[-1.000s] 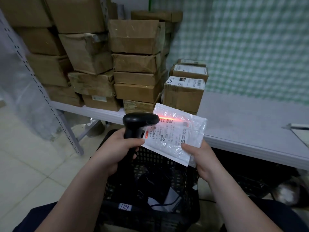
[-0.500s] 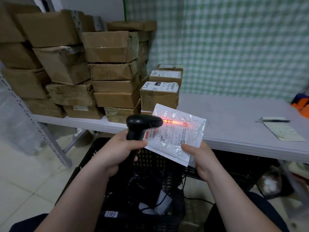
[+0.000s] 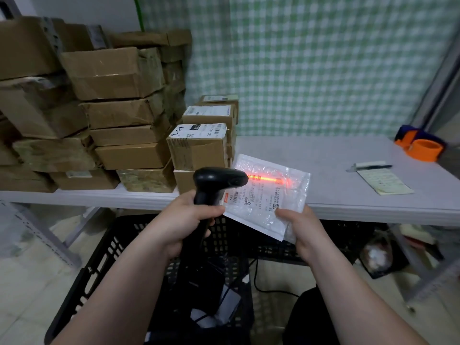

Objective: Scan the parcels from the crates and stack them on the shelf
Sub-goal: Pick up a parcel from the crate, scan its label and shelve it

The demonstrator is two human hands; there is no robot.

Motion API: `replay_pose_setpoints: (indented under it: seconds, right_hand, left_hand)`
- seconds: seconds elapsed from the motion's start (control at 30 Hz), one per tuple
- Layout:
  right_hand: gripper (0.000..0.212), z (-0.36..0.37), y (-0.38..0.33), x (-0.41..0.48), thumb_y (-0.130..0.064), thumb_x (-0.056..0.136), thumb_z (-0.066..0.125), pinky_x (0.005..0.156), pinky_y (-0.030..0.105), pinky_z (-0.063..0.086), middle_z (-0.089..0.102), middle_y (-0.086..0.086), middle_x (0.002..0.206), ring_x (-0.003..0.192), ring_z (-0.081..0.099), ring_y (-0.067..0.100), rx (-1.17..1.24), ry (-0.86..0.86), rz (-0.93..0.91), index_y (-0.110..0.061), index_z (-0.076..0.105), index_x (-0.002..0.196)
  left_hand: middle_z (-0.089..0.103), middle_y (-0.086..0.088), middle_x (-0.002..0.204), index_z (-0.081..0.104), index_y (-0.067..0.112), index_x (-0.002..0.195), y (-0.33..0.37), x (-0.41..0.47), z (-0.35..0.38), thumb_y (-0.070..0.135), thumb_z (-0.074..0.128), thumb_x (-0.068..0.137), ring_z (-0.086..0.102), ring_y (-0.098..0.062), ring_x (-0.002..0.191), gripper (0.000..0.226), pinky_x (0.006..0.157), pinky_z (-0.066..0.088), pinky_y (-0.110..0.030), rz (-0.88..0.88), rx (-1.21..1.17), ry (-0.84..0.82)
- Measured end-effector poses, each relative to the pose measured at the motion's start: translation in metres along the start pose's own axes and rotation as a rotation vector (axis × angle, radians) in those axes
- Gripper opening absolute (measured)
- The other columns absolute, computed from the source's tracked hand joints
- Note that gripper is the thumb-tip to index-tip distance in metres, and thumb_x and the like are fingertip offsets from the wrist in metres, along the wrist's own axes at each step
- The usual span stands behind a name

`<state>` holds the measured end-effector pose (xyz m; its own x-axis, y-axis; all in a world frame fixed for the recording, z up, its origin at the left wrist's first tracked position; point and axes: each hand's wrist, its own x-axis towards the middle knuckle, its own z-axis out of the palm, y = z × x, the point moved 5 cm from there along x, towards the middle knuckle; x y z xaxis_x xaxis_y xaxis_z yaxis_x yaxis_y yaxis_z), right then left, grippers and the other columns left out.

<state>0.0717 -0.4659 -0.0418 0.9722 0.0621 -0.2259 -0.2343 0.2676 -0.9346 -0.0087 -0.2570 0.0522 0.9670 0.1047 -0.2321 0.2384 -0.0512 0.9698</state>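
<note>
My left hand [image 3: 184,220] is wrapped tight around the handle of a black scanner [image 3: 216,180]. The scanner's head points to the right, at a flat white bag parcel [image 3: 268,195]. My right hand [image 3: 301,227] pinches that parcel at its bottom edge, thumb on top and fingers hidden under it. I hold the parcel up in the air, just in front of the edge of the white shelf [image 3: 323,170] and above the black crate [image 3: 104,257]. A red line of light [image 3: 266,179] glows across the top of the parcel's label, on the bar code.

The crate sits on the floor below my arms. I can see some dark things and a bit of white inside it, but I cannot tell what they are.

On the left of the shelf there are big piles of brown boxes [image 3: 112,120]. Right next to them is a small stack of boxes, and the top front box has a white label [image 3: 199,145]. This stack is just behind the scanner.

Far on the right of the shelf lie a pen [image 3: 371,167] and a yellow notepad [image 3: 383,181], touching each other. An orange tape holder [image 3: 420,148] sits near the back corner. A green and white checked cloth [image 3: 323,58] hangs behind the shelf.
</note>
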Motion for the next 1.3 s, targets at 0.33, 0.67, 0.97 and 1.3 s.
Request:
replay_pose_setpoints:
  seconds: [0.33,0.67,0.97,1.3]
  right_hand:
    - [0.034,-0.026,-0.011,0.041,0.005,0.087,0.052,0.087,0.043,0.053,0.067,0.012,0.110,0.096,0.065,0.029,0.022,0.204,0.038,-0.011,0.055,0.116]
    - [0.012,0.008,-0.017,0.105,-0.019,0.098,0.050,0.048,0.029,0.054,0.049,0.007,0.075,0.061,0.047,0.019,-0.067,0.120,0.282,-0.010,0.054,0.091]
    - [0.023,0.009,-0.034,0.112,-0.022,0.087,0.052,0.090,0.032,0.043,0.064,0.007,0.115,0.116,0.051,0.032,-1.112,0.253,-0.198,-0.025,0.067,0.105]
    - [0.038,0.047,-0.023,0.150,-0.037,0.093,0.039,0.101,0.041,0.033,0.040,0.014,0.132,0.124,0.033,0.035,-1.599,0.082,-0.223,-0.026,0.053,0.126]
  left_hand:
    - [0.050,-0.003,0.062,0.055,0.012,0.092,0.007,0.034,0.027,0.004,0.062,0.088,0.048,-0.009,0.048,0.011,0.044,0.042,-0.020,0.019,-0.016,-0.054]
    - [0.052,-0.005,0.068,0.056,0.013,0.090,0.002,0.055,0.006,0.007,0.064,0.088,0.052,-0.011,0.057,0.010,0.051,0.045,-0.024,0.037,-0.006,-0.034]
    - [0.052,-0.005,0.064,0.056,0.013,0.084,-0.009,0.055,-0.009,0.006,0.063,0.088,0.052,-0.012,0.055,0.011,0.054,0.044,-0.026,0.032,0.014,-0.059]
    - [0.054,-0.004,0.069,0.056,0.011,0.089,-0.004,0.066,-0.021,0.008,0.066,0.086,0.054,-0.013,0.060,0.012,0.056,0.046,-0.026,0.040,0.090,-0.046]
